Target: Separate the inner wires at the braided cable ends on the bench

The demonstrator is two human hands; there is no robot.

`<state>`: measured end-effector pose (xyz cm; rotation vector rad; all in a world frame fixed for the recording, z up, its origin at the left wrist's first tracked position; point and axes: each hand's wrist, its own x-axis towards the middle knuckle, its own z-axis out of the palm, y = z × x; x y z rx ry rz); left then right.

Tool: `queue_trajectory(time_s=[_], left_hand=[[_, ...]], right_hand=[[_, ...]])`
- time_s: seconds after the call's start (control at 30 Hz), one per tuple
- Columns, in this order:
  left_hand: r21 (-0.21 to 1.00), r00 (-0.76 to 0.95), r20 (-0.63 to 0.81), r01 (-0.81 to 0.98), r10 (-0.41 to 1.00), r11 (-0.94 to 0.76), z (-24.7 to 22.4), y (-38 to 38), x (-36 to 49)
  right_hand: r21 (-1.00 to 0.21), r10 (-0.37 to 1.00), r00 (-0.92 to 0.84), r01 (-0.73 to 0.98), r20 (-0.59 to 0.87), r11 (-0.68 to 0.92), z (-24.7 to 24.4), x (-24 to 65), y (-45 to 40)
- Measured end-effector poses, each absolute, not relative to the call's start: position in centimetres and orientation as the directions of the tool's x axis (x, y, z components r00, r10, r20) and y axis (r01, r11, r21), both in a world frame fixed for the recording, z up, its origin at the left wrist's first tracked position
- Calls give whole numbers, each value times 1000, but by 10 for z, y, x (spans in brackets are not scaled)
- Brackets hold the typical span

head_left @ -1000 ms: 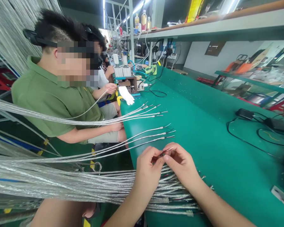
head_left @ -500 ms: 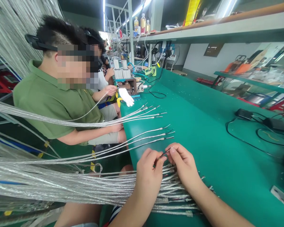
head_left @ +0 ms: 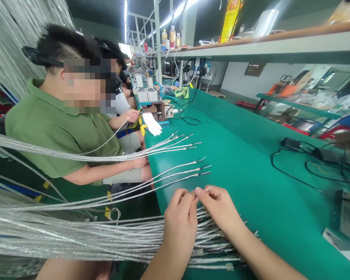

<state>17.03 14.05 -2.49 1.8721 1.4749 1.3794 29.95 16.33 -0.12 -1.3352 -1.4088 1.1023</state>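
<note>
My left hand point(head_left: 181, 217) is closed in a pinch on the end of a cable, which the fingers mostly hide. Against it, my right hand point(head_left: 218, 206) pinches the thin wires of the same cable. A pale wire tip point(head_left: 209, 189) pokes out past the right fingers. Beneath both hands lies a thick bundle of clear-jacketed, silvery cables point(head_left: 128, 243), their stripped ends on the green bench. Just beyond the hands, three separate cables point(head_left: 175, 179) rest with dark and bare wire ends pointing right. Farther off lies another small group of cables point(head_left: 151, 151).
A co-worker in a green shirt point(head_left: 58, 140) sits at the left, holding a cable near a bench machine point(head_left: 153, 107). A white glove point(head_left: 152, 123) lies beside it. Black adapters and cords point(head_left: 291, 144) are on the right of the green bench point(head_left: 245, 167). A shelf point(head_left: 268, 44) runs overhead.
My right hand has moved left along the wires, up against my left fingers; the dark wire that showed between them is now mostly covered. The view has shifted slightly.
</note>
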Motion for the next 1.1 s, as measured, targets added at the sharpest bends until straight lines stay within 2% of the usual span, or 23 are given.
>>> queue_trajectory(time_s=[0.1, 0.27, 0.43, 0.57, 0.7, 0.77, 0.8, 0.87, 0.97, 1.03, 1.1], left_hand=[[781, -41, 449, 503, 893, -369, -26, 139, 170], [770, 22, 473, 475, 881, -426, -25, 138, 170], [837, 137, 409, 337, 902, -431, -19, 137, 162], [853, 339, 300, 324, 892, -410, -7, 136, 146], [900, 318, 215, 302, 923, -314, -4, 139, 137], [918, 329, 195, 271, 924, -290, -8, 141, 139], [928, 331, 186, 250, 925, -276, -11, 142, 141], [954, 299, 175, 183, 938, -236, -16, 142, 147], [959, 185, 243, 101, 952, -264, -22, 138, 154], [939, 117, 311, 113, 943, -323, -26, 134, 157], [925, 90, 337, 151, 937, -347, -28, 131, 158]], right_hand=[[-985, 994, -105, 170, -11, 7, 2, 292, 159], [-980, 983, -143, 148, 113, 134, 6, 290, 154], [-850, 933, -233, 397, 273, 347, 15, 293, 148], [-787, 907, -295, 461, 300, 410, 17, 293, 146], [-640, 893, -288, 624, 345, 448, 8, 300, 147], [-611, 897, -289, 658, 335, 440, 5, 301, 147], [-629, 901, -287, 645, 325, 433, 5, 301, 146], [-744, 918, -261, 540, 298, 394, 6, 297, 146], [-953, 978, -127, 233, 166, 192, 7, 290, 145], [-992, 993, -92, 98, 70, 79, 7, 286, 146], [-993, 988, -144, 100, 51, 66, 6, 286, 147]])
